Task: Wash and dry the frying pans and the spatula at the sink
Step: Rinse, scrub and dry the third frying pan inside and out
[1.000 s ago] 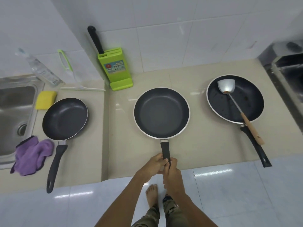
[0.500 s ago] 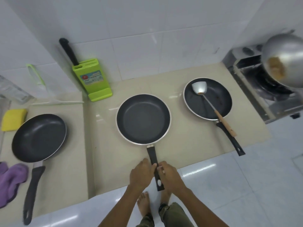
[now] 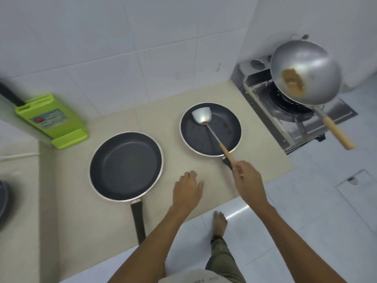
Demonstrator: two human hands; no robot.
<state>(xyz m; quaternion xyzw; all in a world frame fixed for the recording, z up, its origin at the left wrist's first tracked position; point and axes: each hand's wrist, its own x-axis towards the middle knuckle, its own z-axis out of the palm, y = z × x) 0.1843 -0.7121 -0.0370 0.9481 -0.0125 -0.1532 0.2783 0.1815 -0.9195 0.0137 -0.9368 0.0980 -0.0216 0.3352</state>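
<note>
Head view. Nearest: left hand [image 3: 187, 190] palm down at beige surface [image 3: 77, 211], fingers loosely apart, holding nothing; contact w/ surface unclear. Just R of it: right hand [image 3: 247, 180], fingers clamped on wooden end of spatula [image 3: 201, 117]. Spatula slanting up-left, metal blade resting inside right frying pan [image 3: 195, 139], brown specks on its coating. Middle frying pan [image 3: 126, 166] L of both hands, handle pointing toward camera, untouched. Farther back: green knife block [image 3: 53, 119] by wall, steel wok [image 3: 306, 72] on stove [image 3: 285, 117].

counter [image 3: 77, 201]: middle pan [image 3: 126, 166], right pan [image 3: 222, 127], perhaps another [image 3: 2, 198]
</note>
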